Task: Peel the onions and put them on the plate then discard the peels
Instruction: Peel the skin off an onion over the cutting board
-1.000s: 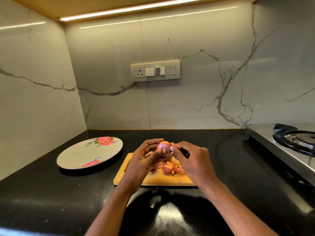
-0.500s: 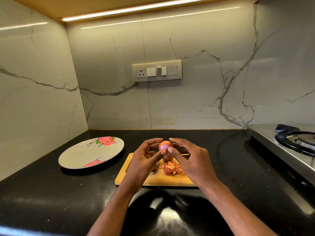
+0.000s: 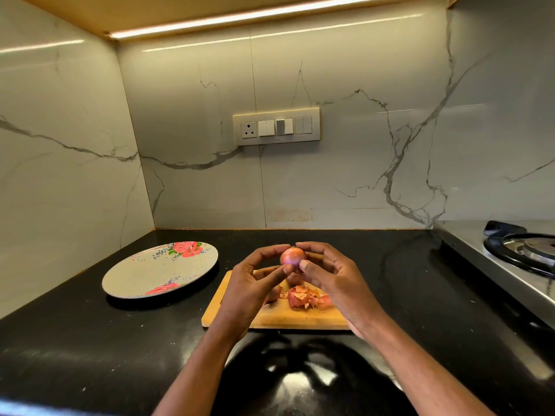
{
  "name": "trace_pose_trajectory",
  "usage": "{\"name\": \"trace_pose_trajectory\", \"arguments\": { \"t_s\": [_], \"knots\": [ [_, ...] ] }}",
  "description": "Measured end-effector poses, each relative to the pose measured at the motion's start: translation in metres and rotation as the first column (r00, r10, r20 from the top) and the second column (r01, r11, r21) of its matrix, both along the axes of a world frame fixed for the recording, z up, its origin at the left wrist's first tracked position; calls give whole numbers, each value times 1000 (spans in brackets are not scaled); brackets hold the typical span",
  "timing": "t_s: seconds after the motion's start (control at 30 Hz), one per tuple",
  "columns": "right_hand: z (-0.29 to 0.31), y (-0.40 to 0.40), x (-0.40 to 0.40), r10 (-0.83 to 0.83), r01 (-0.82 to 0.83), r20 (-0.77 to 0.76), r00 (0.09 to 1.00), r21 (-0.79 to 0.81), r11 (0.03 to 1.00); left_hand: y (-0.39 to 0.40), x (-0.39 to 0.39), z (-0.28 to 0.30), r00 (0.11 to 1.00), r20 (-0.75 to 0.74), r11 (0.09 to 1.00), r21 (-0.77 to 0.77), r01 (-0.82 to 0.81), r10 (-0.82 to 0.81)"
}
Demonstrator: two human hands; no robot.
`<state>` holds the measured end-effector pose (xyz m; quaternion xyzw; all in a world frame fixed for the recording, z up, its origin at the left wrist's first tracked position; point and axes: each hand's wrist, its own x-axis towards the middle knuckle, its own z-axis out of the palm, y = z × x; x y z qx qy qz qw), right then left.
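Note:
A small pinkish onion [image 3: 292,256] is held in the air above the wooden cutting board [image 3: 288,318]. My left hand [image 3: 252,283] pinches it from the left with thumb and fingers. My right hand [image 3: 333,280] pinches it from the right, thumb under it and fingers over the top. A heap of onion peels [image 3: 306,298] lies on the board below the hands, with another onion [image 3: 274,294] partly hidden behind my left hand. The floral plate [image 3: 150,280] stands to the left of the board with nothing on it.
Everything stands on a black countertop [image 3: 90,349] closed in by marble walls at the back and left. A steel gas stove [image 3: 522,253] fills the right edge. A switch panel [image 3: 276,126] is on the back wall.
Both hands have lifted the onion slightly and turned it between the fingers. My right hand's fingers now reach over its top. The view has shifted a little.

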<state>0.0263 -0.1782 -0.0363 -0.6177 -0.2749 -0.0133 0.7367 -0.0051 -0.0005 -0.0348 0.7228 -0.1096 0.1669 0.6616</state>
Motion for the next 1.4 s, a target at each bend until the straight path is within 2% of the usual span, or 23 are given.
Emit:
{"name": "trace_pose_trajectory", "arguments": {
  "t_s": [0.13, 0.2, 0.3, 0.6, 1.0, 1.4],
  "knots": [
    [0, 0, 1, -7, 7, 4, 1000, -16, 1000, 1, 2, -2, 999, 12, 999, -30, -44, 45],
    [0, -1, 2, -107, 119, 122, 987, -99, 988, 2, 2, -2, 999, 11, 998, -40, -45, 45],
    [-2, -2, 1, -247, 317, 340, 907, -169, 933, 2, 3, -2, 999, 17, 998, -56, -36, 37],
    [-7, -2, 4, -352, 521, 568, 744, -164, 837, -1, 0, -1, 997, 49, 998, 3, -58, 58],
    [-11, -4, 3, -322, 544, 624, 712, -201, 815, -4, -2, -1, 993, 105, 990, 124, -75, 62],
    [-13, 0, 4, -368, 566, 588, 720, -192, 802, -6, -4, 0, 997, 64, 993, 108, -46, 39]
  ]
}}
